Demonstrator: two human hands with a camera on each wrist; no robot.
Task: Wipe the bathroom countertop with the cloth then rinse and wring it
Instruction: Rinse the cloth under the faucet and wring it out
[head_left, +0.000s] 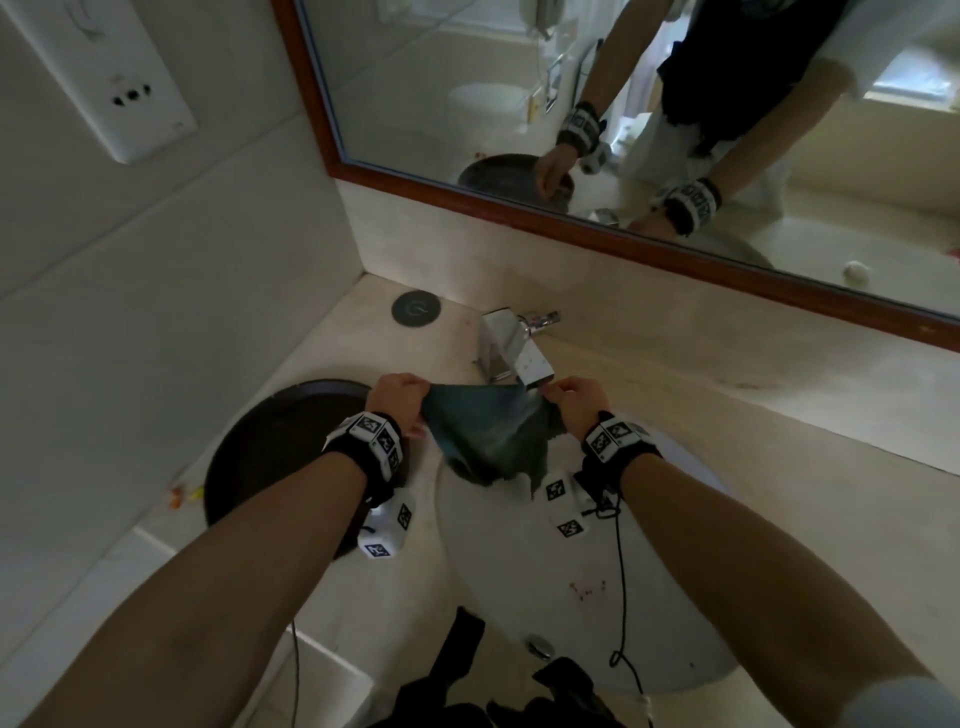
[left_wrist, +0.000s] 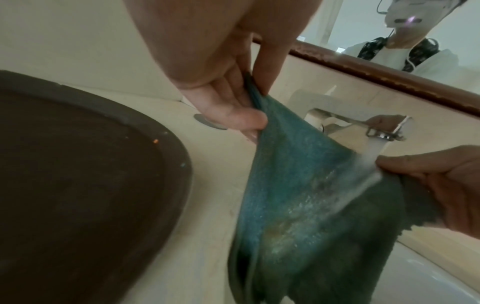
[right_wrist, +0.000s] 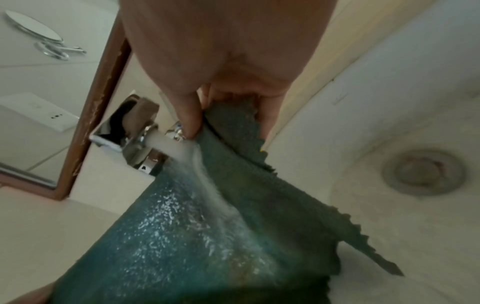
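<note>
Head view, middle of the frame: left hand (head_left: 397, 397) and right hand (head_left: 576, 402) each pinch the cloth (head_left: 485, 434) under tap (head_left: 519, 351) water.

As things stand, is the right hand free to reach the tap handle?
Probably not yet: the right hand pinches the cloth under running water, though the tap sits just beyond it with nothing between.

Dim, soft focus; wide-angle edge distortion; slight motion blur.

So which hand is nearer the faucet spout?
Right. The right hand pinches the cloth just beneath the faucet spout; the left hand holds the opposite corner.
</note>
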